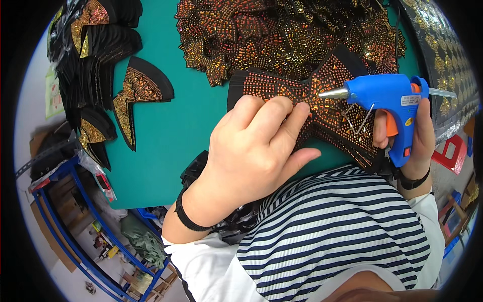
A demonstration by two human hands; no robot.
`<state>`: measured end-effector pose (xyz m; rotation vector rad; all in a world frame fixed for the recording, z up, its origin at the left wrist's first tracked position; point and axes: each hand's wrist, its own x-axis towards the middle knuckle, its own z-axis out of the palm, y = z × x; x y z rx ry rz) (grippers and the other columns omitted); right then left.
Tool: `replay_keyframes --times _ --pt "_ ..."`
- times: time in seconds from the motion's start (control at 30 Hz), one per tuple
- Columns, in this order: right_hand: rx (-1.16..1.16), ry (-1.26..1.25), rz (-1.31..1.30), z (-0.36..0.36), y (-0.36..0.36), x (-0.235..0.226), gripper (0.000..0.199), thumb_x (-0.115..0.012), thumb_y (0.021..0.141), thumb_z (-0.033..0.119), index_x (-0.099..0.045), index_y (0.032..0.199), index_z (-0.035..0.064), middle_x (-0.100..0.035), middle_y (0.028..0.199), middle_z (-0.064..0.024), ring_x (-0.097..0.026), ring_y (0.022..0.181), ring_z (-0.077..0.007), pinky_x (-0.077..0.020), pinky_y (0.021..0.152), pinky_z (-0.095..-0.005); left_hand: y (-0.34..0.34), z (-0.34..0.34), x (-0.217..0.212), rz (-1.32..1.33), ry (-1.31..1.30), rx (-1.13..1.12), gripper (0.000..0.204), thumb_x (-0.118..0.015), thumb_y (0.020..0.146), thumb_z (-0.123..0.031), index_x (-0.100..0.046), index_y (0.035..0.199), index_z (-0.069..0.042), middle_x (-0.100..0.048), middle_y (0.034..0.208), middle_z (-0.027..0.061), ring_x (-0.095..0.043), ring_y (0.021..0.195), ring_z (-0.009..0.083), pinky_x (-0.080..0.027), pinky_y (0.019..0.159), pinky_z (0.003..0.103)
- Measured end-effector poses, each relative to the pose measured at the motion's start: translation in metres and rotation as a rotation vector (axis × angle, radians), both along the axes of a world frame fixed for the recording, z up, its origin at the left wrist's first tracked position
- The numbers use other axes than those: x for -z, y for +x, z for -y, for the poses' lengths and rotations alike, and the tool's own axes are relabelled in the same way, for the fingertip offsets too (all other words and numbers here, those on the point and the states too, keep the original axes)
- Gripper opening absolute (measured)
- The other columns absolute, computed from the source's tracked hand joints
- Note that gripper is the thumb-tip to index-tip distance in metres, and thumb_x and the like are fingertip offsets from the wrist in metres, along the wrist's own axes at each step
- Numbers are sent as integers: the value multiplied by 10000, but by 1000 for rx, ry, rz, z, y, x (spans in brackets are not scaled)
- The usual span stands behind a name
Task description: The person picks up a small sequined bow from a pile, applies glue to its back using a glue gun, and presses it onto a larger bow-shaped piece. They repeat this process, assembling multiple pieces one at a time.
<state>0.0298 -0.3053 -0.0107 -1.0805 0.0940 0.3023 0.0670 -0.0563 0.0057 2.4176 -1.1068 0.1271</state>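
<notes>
- Currently mid-gluing, by the look of it: left hand (256, 151) pressing fingertips flat on a beaded bow-shaped piece (322, 105) at frame centre, fingers together, clamped on nothing.
- Right hand (415, 141) wrapped tight around a blue glue gun (387, 100) at centre right, metal nozzle aimed at the knot of the bow, just short of it or touching; cannot tell which.
- Bow piece topmost on a stack of like black pieces on the teal desk (166, 151); several below apparently waiting.
- Heap of beaded orange-gold appliqués (282, 35) along the upper centre, likely stock or finished; cannot tell.
- Black pointed pieces with gold beading (136, 95) fanned at upper left, some in clear bags.
- No open container on the desk; blue rack (75, 226) at lower left with small items, too small to tell.
</notes>
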Motion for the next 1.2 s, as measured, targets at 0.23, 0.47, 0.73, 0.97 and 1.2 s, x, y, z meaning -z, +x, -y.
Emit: replay_keyframes --times 0.23,0.47,0.73,0.97,1.2 --pt "20 60 -24 1 -1 3 642 -280 893 504 -466 1106 -73 -594 696 -174 -567 541 -154 -466 520 -214 -1 3 1 4 37 -16 538 -706 576 -359 -619 997 -35 -524 854 59 -460 686 200 -427 551 273" --pt "35 51 -17 2 -1 3 642 -285 892 502 -462 1108 -75 -595 705 -180 -569 539 -159 -466 512 -213 -1 7 -1 -4 37 -32 571 -715 551 -386 -619 980 -22 -526 846 61 -465 682 201 -425 548 273" --pt "10 25 21 3 -2 3 651 -260 896 505 -454 1115 -76 -594 713 -177 -572 553 -156 -469 523 -218 -2 8 -6 -41 22 -38 602 -715 539 -432 -620 950 -2 -526 838 73 -470 677 212 -428 551 284" --pt "-21 59 14 5 2 6 625 -248 909 477 -458 1109 -77 -590 725 -176 -571 555 -163 -469 535 -220 -3 -14 -7 -11 -194 -70 582 -733 608 -367 -594 1025 14 -556 897 101 -500 699 202 -425 587 264" --pt "25 -24 -56 3 -2 1 600 -250 900 503 -481 1059 -28 -549 653 -138 -526 525 -156 -446 513 -252 -6 -30 12 -328 -251 -554 436 -700 688 -186 -563 1056 3 -535 906 99 -508 722 182 -439 613 276"
